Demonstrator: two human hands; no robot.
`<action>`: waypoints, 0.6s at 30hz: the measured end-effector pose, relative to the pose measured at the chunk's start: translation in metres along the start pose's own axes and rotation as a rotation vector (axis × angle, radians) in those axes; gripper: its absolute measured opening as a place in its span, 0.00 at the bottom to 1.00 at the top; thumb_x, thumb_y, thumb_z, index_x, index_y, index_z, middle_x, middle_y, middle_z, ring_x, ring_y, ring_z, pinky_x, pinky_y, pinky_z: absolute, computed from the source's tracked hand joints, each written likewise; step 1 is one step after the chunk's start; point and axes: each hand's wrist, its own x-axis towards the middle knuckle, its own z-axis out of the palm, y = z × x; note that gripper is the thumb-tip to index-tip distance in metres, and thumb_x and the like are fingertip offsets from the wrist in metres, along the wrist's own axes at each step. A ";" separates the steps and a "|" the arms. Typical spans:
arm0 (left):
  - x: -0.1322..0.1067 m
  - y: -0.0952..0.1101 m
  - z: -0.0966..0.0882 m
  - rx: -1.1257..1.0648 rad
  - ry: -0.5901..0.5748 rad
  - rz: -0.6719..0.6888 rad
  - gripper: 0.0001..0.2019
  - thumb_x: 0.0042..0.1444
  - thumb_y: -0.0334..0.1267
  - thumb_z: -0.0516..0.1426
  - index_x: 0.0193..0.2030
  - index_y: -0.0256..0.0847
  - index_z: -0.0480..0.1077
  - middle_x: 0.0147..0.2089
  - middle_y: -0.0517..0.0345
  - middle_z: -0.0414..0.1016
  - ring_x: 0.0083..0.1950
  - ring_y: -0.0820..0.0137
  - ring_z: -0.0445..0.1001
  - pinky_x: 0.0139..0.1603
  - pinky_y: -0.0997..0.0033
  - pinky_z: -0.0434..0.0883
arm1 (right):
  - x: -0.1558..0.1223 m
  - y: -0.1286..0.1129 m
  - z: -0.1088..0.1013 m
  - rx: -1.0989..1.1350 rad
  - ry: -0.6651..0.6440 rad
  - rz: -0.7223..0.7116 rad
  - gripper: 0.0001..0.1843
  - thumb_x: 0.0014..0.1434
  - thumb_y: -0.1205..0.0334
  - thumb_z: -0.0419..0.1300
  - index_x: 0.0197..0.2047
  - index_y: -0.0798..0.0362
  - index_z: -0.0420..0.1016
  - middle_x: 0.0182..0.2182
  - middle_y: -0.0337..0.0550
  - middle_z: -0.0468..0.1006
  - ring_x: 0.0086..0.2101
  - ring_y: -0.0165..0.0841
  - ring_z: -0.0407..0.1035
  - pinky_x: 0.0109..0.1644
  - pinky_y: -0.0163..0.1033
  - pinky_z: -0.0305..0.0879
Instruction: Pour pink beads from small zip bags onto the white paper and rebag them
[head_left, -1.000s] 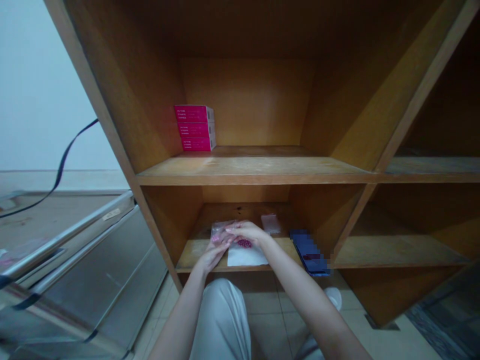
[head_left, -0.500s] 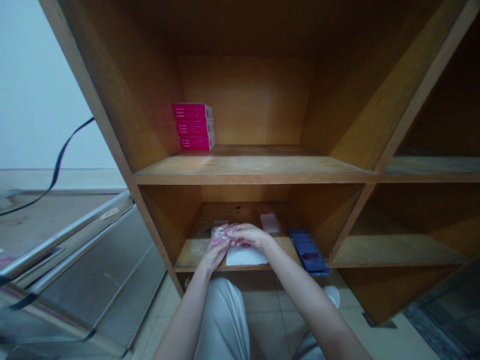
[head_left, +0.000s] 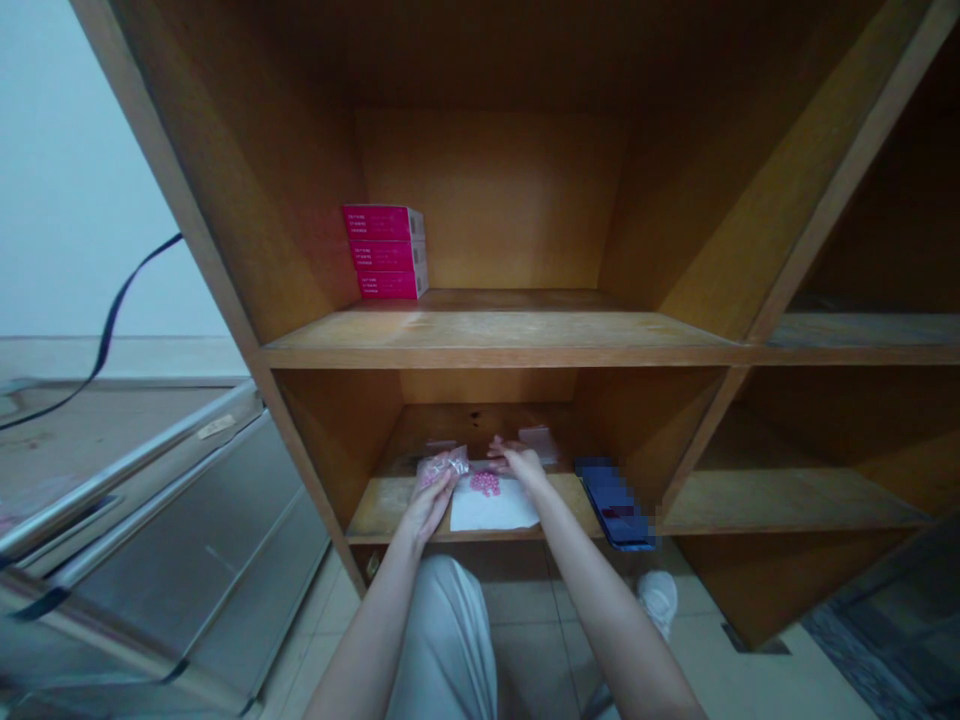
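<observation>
With the left hand (head_left: 429,503), gripping a bag (head_left: 444,465) over the lower shelf (head_left: 375,515); with the right hand (head_left: 519,464), holding fingers spread and released, just far of the beads (head_left: 486,484) lying on paper (head_left: 495,512) between both.

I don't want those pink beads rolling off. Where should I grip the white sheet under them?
Probably by its two near corners, coming from the open front of the shelf. The white sheet lies flat with its near edge by the lip, and the pink beads are heaped toward its far edge, leaving the front half bare for fingers.
</observation>
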 end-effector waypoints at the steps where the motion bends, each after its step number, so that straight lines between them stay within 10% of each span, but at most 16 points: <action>1: 0.000 0.000 -0.001 0.001 -0.008 -0.008 0.16 0.44 0.22 0.58 0.41 0.37 0.67 0.43 0.55 0.73 0.44 0.73 0.71 0.53 0.72 0.64 | 0.002 0.006 0.000 0.010 0.089 -0.054 0.16 0.53 0.57 0.52 0.39 0.59 0.71 0.36 0.52 0.76 0.32 0.33 0.72 0.36 0.37 0.67; 18: 0.003 -0.004 -0.005 0.067 -0.043 -0.057 0.17 0.42 0.22 0.59 0.40 0.37 0.68 0.42 0.56 0.73 0.42 0.75 0.72 0.51 0.75 0.64 | 0.015 0.061 0.027 -0.023 0.258 -0.152 0.32 0.56 0.53 0.29 0.50 0.60 0.62 0.48 0.52 0.68 0.48 0.30 0.64 0.50 0.36 0.59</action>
